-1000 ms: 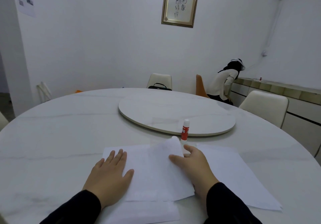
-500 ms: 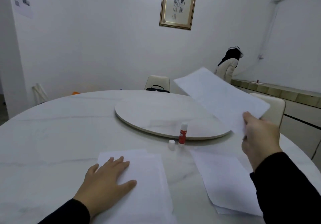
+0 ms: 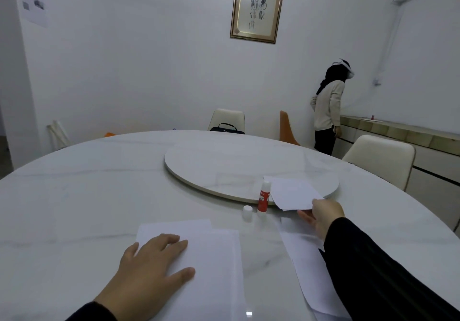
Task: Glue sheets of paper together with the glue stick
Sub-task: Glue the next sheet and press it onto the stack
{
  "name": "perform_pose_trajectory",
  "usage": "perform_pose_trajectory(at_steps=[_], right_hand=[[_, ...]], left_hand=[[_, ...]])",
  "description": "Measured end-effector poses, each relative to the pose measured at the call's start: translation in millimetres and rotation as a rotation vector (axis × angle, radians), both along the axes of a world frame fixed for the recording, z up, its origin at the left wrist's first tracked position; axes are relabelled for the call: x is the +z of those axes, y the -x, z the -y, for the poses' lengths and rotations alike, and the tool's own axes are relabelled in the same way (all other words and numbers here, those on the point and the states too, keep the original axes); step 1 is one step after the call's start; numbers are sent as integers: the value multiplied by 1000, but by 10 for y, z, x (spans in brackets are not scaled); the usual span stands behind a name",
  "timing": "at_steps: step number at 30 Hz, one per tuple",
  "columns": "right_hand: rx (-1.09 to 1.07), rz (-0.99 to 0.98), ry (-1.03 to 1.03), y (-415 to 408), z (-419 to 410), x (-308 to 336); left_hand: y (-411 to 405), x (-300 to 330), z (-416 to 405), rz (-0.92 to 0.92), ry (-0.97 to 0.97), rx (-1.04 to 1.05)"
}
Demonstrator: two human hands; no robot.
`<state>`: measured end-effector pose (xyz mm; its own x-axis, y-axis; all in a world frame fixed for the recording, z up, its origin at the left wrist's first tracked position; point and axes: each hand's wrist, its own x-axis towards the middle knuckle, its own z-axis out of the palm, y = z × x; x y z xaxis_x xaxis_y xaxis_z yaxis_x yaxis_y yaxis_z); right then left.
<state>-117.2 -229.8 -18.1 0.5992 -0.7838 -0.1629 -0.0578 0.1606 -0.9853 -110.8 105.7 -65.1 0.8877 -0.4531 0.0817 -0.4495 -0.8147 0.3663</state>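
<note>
Left hand (image 3: 151, 268): flat, fingers straight, pressing on the near stack (image 3: 211, 271).
Right hand (image 3: 322, 217): pinches a sheet (image 3: 292, 193) by its near edge, above the table (image 3: 74, 208).
Glue stick (image 3: 264, 199): upright, uncapped, just left of the sheet.
Cap (image 3: 247, 212): beside the stick.
Right pile (image 3: 306, 258): under the right sleeve.

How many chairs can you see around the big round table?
3. A cream chair at the far side with a black bag on it, an orange chair by the wall, and a cream chair on the right. The table may hide others.

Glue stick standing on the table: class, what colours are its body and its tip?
The glue stick has a red body, white tip; head view.
</note>
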Motion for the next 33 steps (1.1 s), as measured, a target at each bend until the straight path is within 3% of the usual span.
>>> perform_pose_trajectory(at_steps=[3,6,8,11,15,20,23,27,29,31,33], right_hand=[[43,-148,84,94,26,-47],[-53,-118,136,135,-38,-34],[-28,-85,304,101,-192,3],[224,-238,606,-42,-460,52],[290,-293,577,-290,-544,11],[295,-257,525,-421,-519,-82],[255,-225,518,-391,-521,-66],[187,-79,675,-189,-609,188],[312,-102,767,-57,-649,298],[487,-251,910,67,-688,336],[566,-300,928,189,-741,311]], left_hand=[[-61,-8,-11,-42,-31,-52],[-115,53,5,-43,-135,-115],[-135,121,56,-16,-194,-173],[-161,181,145,16,-246,-278],[-168,176,232,39,-232,-350],[-23,153,394,-28,-48,-280],[39,156,457,5,-32,-265],[62,124,568,51,-35,-238],[62,97,642,40,-19,-251],[55,55,687,39,-43,-270],[48,4,696,32,-80,-276]])
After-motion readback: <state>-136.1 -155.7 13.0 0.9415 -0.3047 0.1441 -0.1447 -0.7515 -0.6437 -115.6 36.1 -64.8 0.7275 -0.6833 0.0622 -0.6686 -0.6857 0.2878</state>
